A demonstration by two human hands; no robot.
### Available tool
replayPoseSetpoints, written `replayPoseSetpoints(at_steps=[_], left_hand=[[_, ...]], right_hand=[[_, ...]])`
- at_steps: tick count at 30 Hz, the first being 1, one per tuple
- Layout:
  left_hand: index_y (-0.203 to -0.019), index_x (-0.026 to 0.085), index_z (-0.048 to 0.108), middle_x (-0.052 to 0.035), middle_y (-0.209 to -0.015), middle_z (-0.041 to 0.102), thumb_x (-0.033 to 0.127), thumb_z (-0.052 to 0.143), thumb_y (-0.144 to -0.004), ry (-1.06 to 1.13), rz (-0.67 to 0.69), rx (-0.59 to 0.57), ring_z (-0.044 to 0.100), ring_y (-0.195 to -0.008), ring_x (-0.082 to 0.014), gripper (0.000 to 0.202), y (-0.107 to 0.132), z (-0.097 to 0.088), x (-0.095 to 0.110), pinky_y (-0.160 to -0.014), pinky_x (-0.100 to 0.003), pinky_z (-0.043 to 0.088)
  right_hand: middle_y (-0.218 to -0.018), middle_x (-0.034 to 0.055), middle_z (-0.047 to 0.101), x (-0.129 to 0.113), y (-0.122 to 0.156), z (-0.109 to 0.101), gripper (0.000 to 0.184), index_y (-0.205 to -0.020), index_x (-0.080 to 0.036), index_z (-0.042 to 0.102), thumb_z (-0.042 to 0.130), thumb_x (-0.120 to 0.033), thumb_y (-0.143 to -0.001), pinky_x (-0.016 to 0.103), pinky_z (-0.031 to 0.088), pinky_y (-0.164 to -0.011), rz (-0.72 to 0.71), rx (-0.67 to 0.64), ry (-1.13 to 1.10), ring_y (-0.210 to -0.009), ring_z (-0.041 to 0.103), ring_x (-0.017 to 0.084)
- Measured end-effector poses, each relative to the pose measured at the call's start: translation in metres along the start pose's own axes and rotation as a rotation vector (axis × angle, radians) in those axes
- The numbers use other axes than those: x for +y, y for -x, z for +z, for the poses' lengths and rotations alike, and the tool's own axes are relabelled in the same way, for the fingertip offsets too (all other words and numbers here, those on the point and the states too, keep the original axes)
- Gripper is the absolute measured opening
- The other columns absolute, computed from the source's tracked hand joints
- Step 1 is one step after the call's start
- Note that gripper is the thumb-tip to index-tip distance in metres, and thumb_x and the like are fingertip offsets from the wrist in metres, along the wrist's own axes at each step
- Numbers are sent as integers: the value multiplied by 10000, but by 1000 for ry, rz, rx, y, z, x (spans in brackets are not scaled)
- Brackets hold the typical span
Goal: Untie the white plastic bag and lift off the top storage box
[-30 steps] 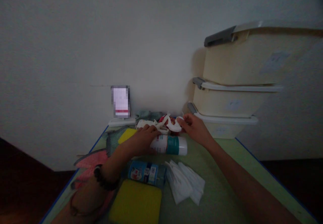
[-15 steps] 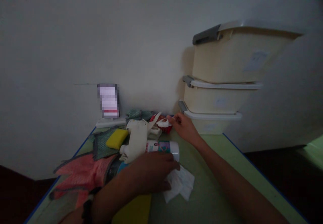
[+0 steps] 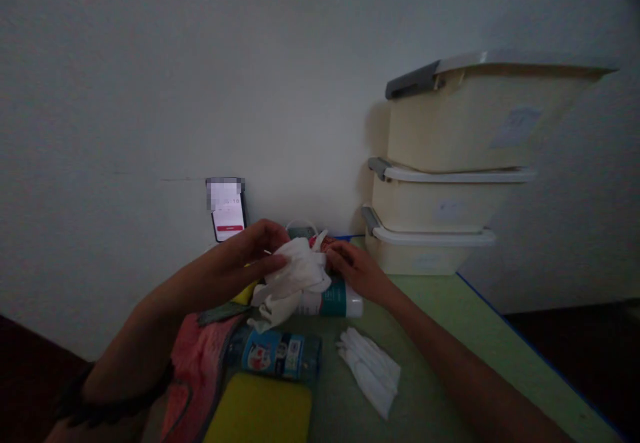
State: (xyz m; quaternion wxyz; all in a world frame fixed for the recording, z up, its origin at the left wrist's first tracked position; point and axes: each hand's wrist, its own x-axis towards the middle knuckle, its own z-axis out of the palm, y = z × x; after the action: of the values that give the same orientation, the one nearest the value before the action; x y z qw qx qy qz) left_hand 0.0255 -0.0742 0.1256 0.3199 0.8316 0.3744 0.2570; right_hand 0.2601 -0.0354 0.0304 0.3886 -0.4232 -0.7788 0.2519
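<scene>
My left hand (image 3: pixel 245 256) is raised above the table and pinches a white glove (image 3: pixel 293 280), which hangs crumpled from its fingers. My right hand (image 3: pixel 353 270) reaches in from the right and its fingers close on the same glove's far edge, next to a red item (image 3: pixel 316 240). Just below the glove a white bottle with a teal label (image 3: pixel 333 300) lies on its side. A second white glove (image 3: pixel 370 370) lies flat on the green table (image 3: pixel 440 336) in front of my right arm.
A blue packet (image 3: pixel 275 353) and a yellow sponge (image 3: pixel 260 410) lie near the front. A pink cloth (image 3: pixel 193 363) hangs at the left edge. A phone (image 3: pixel 227 213) leans on the wall. Three cream storage boxes (image 3: pixel 450 170) are stacked at the back right.
My left hand has risen from the gloves on the table, lifting one white glove. My right hand has drawn back from the red item to meet it. One glove stays on the table.
</scene>
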Motion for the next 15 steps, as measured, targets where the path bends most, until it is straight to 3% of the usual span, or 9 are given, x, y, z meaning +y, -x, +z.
replayPoseSetpoints(at_steps=[4, 7, 9, 11, 15], left_hand=[[-933, 195, 535, -3, -833, 613, 328, 517, -869, -14, -73, -141, 574, -765, -144, 149, 3, -5, -1, -662, -231, 474], [-818, 190, 605, 15, -771, 628, 287, 566, -832, -89, -94, -353, 575, -735, -138, 105, 6, -6, 8, -665, -218, 453], [-799, 183, 619, 12, -761, 629, 250, 554, -825, -100, -106, -439, 580, -729, -137, 96, 8, -4, 14, -664, -212, 446], [-796, 172, 606, -1, -757, 620, 224, 517, -827, -133, -120, -457, 580, -715, -143, 108, 9, 0, 18, -646, -218, 442], [-800, 161, 572, -21, -765, 607, 221, 459, -844, -261, -103, -411, 557, -696, -156, 136, 11, 6, 21, -628, -245, 429]], right_hand=[[-1094, 85, 626, -12, 1, 0, 264, -1139, -179, 520, 448, -264, -899, 279, 460, -755, -38, -85, 87, -911, 601, 156], [-1078, 108, 621, -30, 7, -16, 210, -1048, -167, 569, 499, -248, -867, 326, 428, -793, -3, -125, 237, -948, 576, 200], [-918, 87, 661, -43, 17, -26, 150, -922, -172, 615, 518, -263, -853, 309, 424, -695, 28, -228, 333, -823, 601, 202], [-721, 56, 668, -52, 33, -28, 130, -809, -185, 656, 587, -295, -807, 278, 382, -558, 71, -388, 410, -663, 611, 200], [-719, 146, 691, -57, 67, -14, 128, -744, -113, 682, 727, -149, -630, 276, 294, -496, 163, -546, 583, -642, 636, 276]])
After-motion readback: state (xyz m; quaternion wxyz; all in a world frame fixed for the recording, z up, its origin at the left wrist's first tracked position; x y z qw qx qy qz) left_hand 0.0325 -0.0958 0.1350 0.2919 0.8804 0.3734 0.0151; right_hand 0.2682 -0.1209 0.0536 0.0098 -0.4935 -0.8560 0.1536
